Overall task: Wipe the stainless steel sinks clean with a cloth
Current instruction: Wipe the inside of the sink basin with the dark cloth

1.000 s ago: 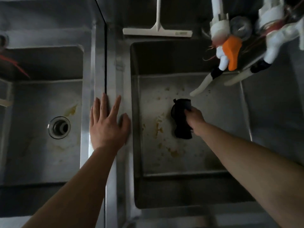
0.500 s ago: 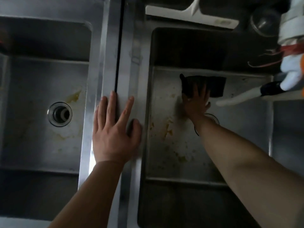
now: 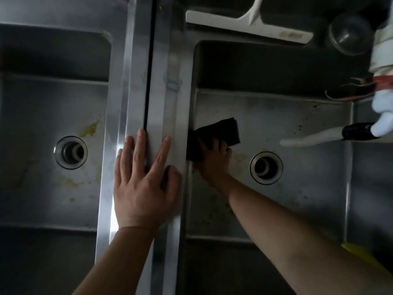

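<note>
Two stainless steel sinks sit side by side. In the right sink (image 3: 308, 201), my right hand (image 3: 214, 160) presses a black cloth (image 3: 217, 133) flat on the bottom, against the sink's left wall. Brownish stains lie around my hand and near the right drain (image 3: 265, 168). My left hand (image 3: 144, 186) rests flat with fingers spread on the steel divider (image 3: 161, 81) between the basins. The left sink (image 3: 32, 124) shows yellow-brown stains by its drain (image 3: 71, 152).
A white squeegee (image 3: 248, 26) lies on the ledge behind the right sink. White taps with a black-banded spout (image 3: 331, 136) and red wires overhang the right basin at the upper right. A clear round lid (image 3: 350, 35) sits at the back right. Something yellow (image 3: 357, 254) shows at the lower right.
My right hand has slid the cloth from the middle of the right basin to its back, then left against the left wall. The drain is uncovered. My left hand has stayed on the divider.
</note>
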